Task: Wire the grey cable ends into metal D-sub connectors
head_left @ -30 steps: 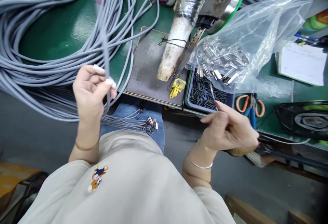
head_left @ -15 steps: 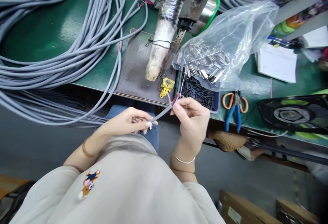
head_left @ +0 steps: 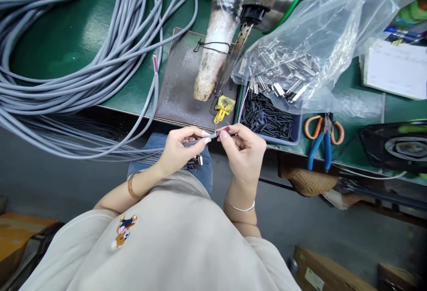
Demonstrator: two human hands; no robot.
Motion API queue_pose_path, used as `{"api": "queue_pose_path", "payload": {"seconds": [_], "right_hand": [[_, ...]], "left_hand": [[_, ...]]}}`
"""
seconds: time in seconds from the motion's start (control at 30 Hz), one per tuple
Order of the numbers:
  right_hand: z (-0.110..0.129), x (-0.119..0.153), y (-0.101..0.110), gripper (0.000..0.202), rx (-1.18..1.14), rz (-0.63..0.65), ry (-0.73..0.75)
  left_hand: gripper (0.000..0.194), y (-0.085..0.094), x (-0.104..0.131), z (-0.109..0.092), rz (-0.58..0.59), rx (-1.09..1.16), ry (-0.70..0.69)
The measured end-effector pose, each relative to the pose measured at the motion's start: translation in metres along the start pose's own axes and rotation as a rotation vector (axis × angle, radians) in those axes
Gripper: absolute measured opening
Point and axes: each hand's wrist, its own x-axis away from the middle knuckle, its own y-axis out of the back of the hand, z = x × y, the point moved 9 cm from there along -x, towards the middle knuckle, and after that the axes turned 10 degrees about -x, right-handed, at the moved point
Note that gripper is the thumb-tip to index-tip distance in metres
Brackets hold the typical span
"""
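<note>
Near the table's front edge, my left hand [head_left: 182, 149] pinches a grey cable [head_left: 192, 142] just behind its stripped end. My right hand [head_left: 242, 151] has thumb and finger closed on the thin coloured wires [head_left: 223, 131] that come out of that end. Just beyond the wires a yellow clip [head_left: 222, 109] stands at the edge of a dark plate [head_left: 180, 82]. Small metal connectors [head_left: 197, 161] lie on my lap below my left hand. Right of the plate, a blue-grey bin [head_left: 295, 135] holds many short black pieces [head_left: 263, 120].
A bundle of grey cables [head_left: 110, 66] covers the left. A wrapped white tube [head_left: 211, 55] and a metal-tipped tool [head_left: 242, 40] hang over the plate. A clear bag of metal connectors [head_left: 287, 66] rests on the bin. Pliers [head_left: 320, 142], papers [head_left: 395, 69] and a black fan [head_left: 396, 146] are at right.
My left hand has moved right and up along the cable, closer to my right hand, and its fingers now pinch near the stripped end. The view has shifted slightly.
</note>
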Motion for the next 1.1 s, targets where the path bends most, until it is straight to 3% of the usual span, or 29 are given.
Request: {"api": "queue_pose_path", "payload": {"seconds": [0.13, 0.33, 0.53, 0.63, 0.87, 0.93, 1.03, 1.1], "right_hand": [[-0.012, -0.001, -0.002, 0.016, -0.124, -0.014, -0.100], [-0.011, 0.000, -0.004, 0.018, -0.033, 0.004, -0.073], [-0.012, 0.000, 0.010, 0.008, -0.109, -0.128, -0.037], [-0.014, -0.002, 0.009, 0.008, -0.100, -0.119, -0.051], [-0.014, -0.009, -0.001, 0.008, -0.166, -0.025, -0.052], [-0.016, -0.010, -0.004, 0.007, -0.188, 0.002, -0.063], [-0.019, -0.010, -0.007, 0.008, -0.204, 0.031, -0.093], [-0.022, -0.010, -0.009, 0.008, -0.217, 0.035, -0.116]], "left_hand": [[0.012, 0.003, 0.002, 0.000, -0.023, 0.003, 0.024], [0.016, 0.006, -0.001, 0.000, -0.016, 0.140, 0.043], [0.022, 0.003, -0.003, 0.005, 0.040, 0.185, 0.072], [0.024, 0.000, -0.003, 0.008, 0.061, 0.178, 0.068], [0.019, 0.007, 0.003, -0.008, -0.081, -0.046, -0.093], [0.023, 0.002, 0.002, -0.008, 0.019, 0.003, -0.051], [0.037, -0.014, 0.001, 0.000, 0.258, 0.183, 0.098], [0.042, -0.017, 0.001, 0.004, 0.333, 0.253, 0.166]]}}
